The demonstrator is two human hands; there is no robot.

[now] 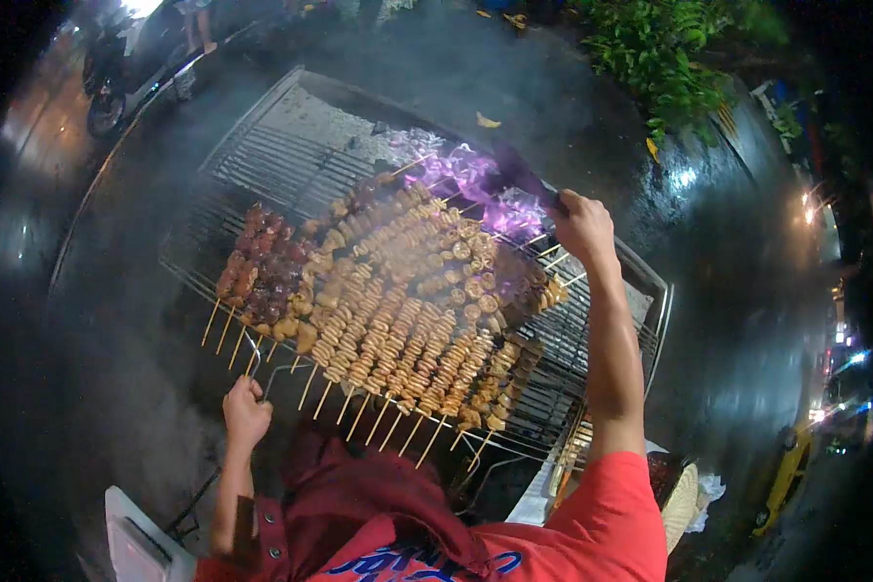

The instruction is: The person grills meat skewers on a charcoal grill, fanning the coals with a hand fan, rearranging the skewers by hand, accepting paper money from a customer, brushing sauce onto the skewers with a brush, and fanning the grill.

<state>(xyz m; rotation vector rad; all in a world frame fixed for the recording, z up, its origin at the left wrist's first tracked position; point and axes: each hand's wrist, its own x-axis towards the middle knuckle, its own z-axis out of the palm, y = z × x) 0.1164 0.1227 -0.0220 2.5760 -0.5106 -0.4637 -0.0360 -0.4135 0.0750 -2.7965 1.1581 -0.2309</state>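
My right hand (pixel 584 228) is closed on a dark, flat hand fan (pixel 522 177), blurred, held over the glowing coals (pixel 461 175) at the grill's far side. Near the grill's front edge, my left hand (pixel 246 411) is closed around a thin metal handle (pixel 254 351); whether it belongs to tongs or to the rack I cannot tell. Between my hands, several skewers of pale coiled meat (pixel 398 335) lie in rows on the wire rack (pixel 291 160), their bare sticks pointing toward me. Darker, reddish meat skewers (pixel 262 262) lie at the left end. Smoke partly veils the food.
The metal grill trough (pixel 662 315) slants across the view, with grey ash (pixel 330 121) at its far left. A white box-like object (pixel 145 543) stands at lower left, a woven item (pixel 681 500) at lower right. Leafy branches (pixel 660 58) and a motorcycle (pixel 107 102) are beyond on wet ground.
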